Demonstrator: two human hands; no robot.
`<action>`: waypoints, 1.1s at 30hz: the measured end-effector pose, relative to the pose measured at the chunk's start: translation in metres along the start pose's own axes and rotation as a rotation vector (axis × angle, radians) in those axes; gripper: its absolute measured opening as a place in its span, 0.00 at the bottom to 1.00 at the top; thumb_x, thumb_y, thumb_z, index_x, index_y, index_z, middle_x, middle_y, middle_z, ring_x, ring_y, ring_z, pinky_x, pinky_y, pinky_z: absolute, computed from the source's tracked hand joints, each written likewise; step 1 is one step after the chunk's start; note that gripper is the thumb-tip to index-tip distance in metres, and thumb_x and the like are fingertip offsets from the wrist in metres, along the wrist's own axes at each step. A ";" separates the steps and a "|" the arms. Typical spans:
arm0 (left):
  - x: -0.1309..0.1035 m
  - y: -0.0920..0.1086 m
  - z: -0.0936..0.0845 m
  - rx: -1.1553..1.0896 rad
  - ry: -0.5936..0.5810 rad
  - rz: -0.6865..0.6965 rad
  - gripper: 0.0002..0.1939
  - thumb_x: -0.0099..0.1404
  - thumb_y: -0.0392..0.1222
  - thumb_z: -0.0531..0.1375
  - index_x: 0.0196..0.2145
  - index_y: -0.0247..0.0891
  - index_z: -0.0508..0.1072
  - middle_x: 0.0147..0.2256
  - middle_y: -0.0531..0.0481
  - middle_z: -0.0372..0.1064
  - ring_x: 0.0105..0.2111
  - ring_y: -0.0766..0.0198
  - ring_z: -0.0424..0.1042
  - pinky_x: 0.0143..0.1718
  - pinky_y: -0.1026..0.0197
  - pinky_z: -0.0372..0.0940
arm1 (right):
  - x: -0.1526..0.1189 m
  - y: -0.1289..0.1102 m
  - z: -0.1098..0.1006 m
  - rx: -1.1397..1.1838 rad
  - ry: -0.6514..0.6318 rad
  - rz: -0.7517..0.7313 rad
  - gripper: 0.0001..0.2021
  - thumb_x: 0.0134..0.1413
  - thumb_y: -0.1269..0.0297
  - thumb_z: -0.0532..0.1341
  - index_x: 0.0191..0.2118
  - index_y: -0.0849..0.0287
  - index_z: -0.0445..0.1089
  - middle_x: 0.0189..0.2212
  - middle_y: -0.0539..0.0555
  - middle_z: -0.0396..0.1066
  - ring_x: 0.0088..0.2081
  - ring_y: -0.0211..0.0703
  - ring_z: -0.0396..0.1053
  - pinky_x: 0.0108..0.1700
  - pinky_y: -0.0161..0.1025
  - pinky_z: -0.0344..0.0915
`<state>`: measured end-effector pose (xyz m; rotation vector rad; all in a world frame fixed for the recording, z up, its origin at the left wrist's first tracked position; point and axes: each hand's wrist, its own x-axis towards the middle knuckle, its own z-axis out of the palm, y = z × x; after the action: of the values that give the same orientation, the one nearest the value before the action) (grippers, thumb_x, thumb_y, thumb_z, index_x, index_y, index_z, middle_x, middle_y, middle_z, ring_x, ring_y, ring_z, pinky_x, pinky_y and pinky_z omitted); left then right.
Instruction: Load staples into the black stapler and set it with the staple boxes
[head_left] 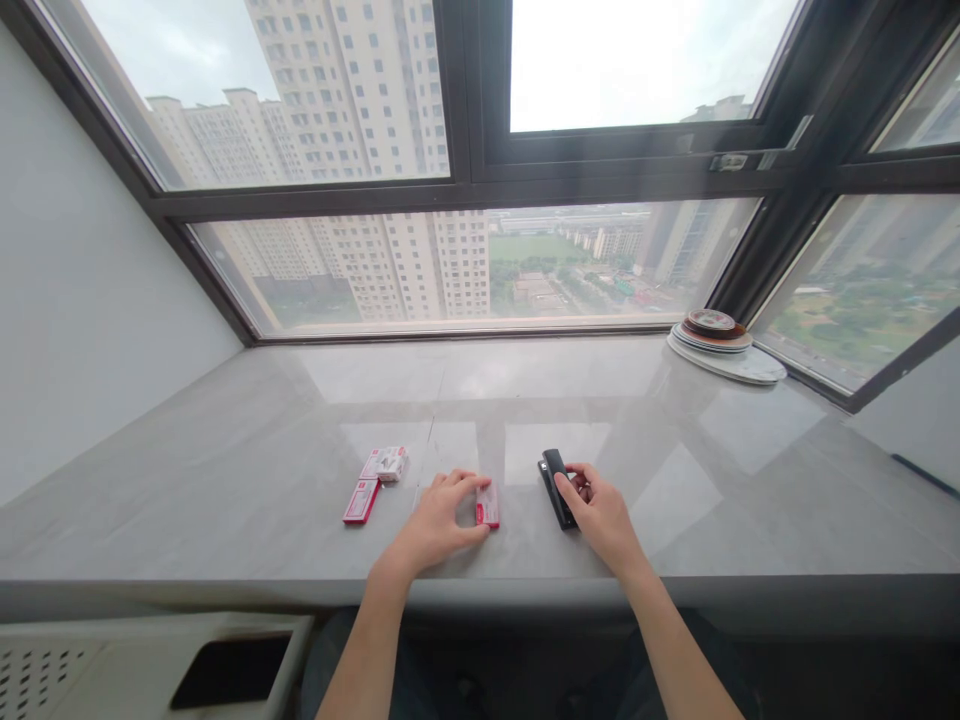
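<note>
Black stapler [556, 488] taken as landmark; it is seen at the near part of a grey, glossy desk [225, 450], its long axis pointed roughly toward the window [345, 265]. Its right side is gripped by the right hand [596, 505], thumb laid on top, fingers curled at the flank. Left of the stapler, a small red-and-white box [488, 506] is held by the left hand [446, 515], thumb at the near end, forefinger at the far end; whether it is lifted off the desk cannot be told. Farther left of the stapler, two flat pink boxes [361, 502] and a whitish box [391, 463] are grouped close together. Well to the right of the stapler and beyond it, a stack of plates [724, 350] is set by the window corner.
</note>
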<state>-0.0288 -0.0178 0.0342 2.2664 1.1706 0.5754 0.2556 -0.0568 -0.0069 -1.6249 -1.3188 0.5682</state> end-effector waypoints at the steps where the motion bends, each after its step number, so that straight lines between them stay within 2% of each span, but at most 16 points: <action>1: 0.000 0.002 0.002 -0.011 0.005 0.001 0.31 0.58 0.42 0.67 0.60 0.53 0.70 0.56 0.50 0.68 0.55 0.52 0.66 0.59 0.51 0.62 | -0.003 -0.001 0.001 0.014 -0.017 0.011 0.24 0.61 0.38 0.58 0.46 0.55 0.73 0.28 0.50 0.72 0.26 0.41 0.66 0.31 0.37 0.62; 5: 0.007 0.015 0.024 -0.030 0.002 0.039 0.31 0.55 0.45 0.70 0.57 0.53 0.72 0.53 0.51 0.70 0.53 0.52 0.67 0.58 0.50 0.60 | -0.013 -0.005 0.008 0.083 -0.104 0.049 0.25 0.60 0.38 0.59 0.47 0.55 0.73 0.31 0.51 0.75 0.23 0.39 0.67 0.28 0.36 0.62; 9: 0.015 0.027 0.048 -0.039 0.020 0.064 0.33 0.53 0.42 0.71 0.57 0.54 0.72 0.53 0.51 0.70 0.53 0.52 0.67 0.58 0.49 0.59 | -0.021 -0.009 0.015 0.121 -0.140 0.062 0.25 0.60 0.38 0.59 0.49 0.56 0.73 0.31 0.52 0.75 0.24 0.40 0.67 0.26 0.35 0.62; 13: 0.013 0.030 0.053 -0.074 0.049 0.080 0.36 0.55 0.44 0.71 0.61 0.54 0.69 0.56 0.50 0.68 0.55 0.51 0.66 0.59 0.48 0.59 | -0.023 -0.010 0.017 0.124 -0.118 0.065 0.25 0.61 0.39 0.59 0.50 0.56 0.72 0.30 0.51 0.74 0.24 0.40 0.68 0.26 0.35 0.62; 15: 0.008 0.023 0.047 -0.099 0.133 0.056 0.33 0.60 0.49 0.69 0.62 0.53 0.68 0.57 0.49 0.67 0.57 0.51 0.65 0.60 0.49 0.59 | -0.023 -0.010 0.017 0.132 -0.087 0.071 0.25 0.61 0.39 0.59 0.51 0.55 0.71 0.30 0.50 0.73 0.24 0.40 0.67 0.26 0.36 0.63; 17: 0.000 0.009 0.036 -0.068 0.335 -0.086 0.23 0.67 0.53 0.62 0.58 0.50 0.71 0.55 0.47 0.68 0.56 0.51 0.66 0.59 0.48 0.60 | -0.023 -0.011 0.016 0.155 -0.064 0.082 0.26 0.63 0.39 0.57 0.52 0.55 0.70 0.29 0.49 0.71 0.23 0.39 0.67 0.25 0.36 0.62; 19: -0.013 -0.014 0.020 0.053 0.628 -0.373 0.17 0.70 0.54 0.57 0.52 0.46 0.73 0.52 0.44 0.69 0.53 0.48 0.66 0.56 0.44 0.61 | -0.024 -0.011 0.015 0.183 -0.066 0.096 0.26 0.64 0.39 0.56 0.53 0.56 0.69 0.28 0.48 0.69 0.22 0.40 0.68 0.25 0.36 0.62; 21: -0.030 -0.040 0.003 0.227 0.878 -0.700 0.20 0.69 0.55 0.57 0.52 0.43 0.72 0.52 0.39 0.67 0.54 0.41 0.63 0.54 0.39 0.60 | -0.023 -0.010 0.015 0.196 -0.079 0.107 0.26 0.64 0.39 0.56 0.52 0.56 0.70 0.27 0.48 0.68 0.22 0.40 0.68 0.25 0.36 0.63; 22: -0.038 -0.052 -0.005 0.291 0.918 -0.797 0.22 0.68 0.56 0.58 0.54 0.43 0.71 0.54 0.38 0.66 0.55 0.38 0.62 0.54 0.37 0.60 | -0.023 -0.010 0.015 0.199 -0.084 0.111 0.26 0.64 0.39 0.56 0.52 0.56 0.70 0.26 0.48 0.69 0.22 0.41 0.68 0.25 0.37 0.63; 24: -0.052 -0.070 -0.017 0.379 0.870 -0.859 0.24 0.67 0.56 0.58 0.57 0.45 0.70 0.54 0.38 0.66 0.54 0.37 0.62 0.52 0.36 0.61 | -0.022 -0.008 0.015 0.200 -0.088 0.121 0.26 0.63 0.39 0.56 0.51 0.56 0.71 0.25 0.48 0.69 0.22 0.41 0.68 0.26 0.37 0.63; 27: -0.063 -0.082 -0.026 0.419 0.679 -0.756 0.23 0.67 0.55 0.58 0.56 0.47 0.73 0.50 0.41 0.69 0.49 0.43 0.66 0.50 0.44 0.62 | -0.020 -0.006 0.015 0.196 -0.087 0.125 0.26 0.63 0.39 0.56 0.51 0.56 0.72 0.25 0.48 0.69 0.22 0.42 0.68 0.26 0.37 0.63; 30: -0.061 -0.076 -0.023 0.319 0.532 -0.702 0.24 0.66 0.58 0.58 0.54 0.45 0.75 0.42 0.45 0.70 0.41 0.50 0.70 0.45 0.51 0.64 | -0.021 -0.008 0.015 0.181 -0.088 0.117 0.25 0.63 0.40 0.56 0.50 0.56 0.72 0.25 0.49 0.69 0.23 0.42 0.69 0.26 0.37 0.63; 33: -0.054 -0.064 -0.017 0.064 0.417 -0.675 0.29 0.65 0.62 0.58 0.57 0.41 0.73 0.35 0.51 0.69 0.31 0.59 0.70 0.38 0.56 0.65 | -0.022 -0.010 0.014 0.165 -0.084 0.110 0.24 0.64 0.40 0.56 0.49 0.56 0.72 0.25 0.49 0.69 0.23 0.42 0.69 0.27 0.37 0.63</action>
<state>-0.1064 -0.0269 0.0005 1.6656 2.0528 0.7469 0.2323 -0.0725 -0.0094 -1.5582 -1.2141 0.7985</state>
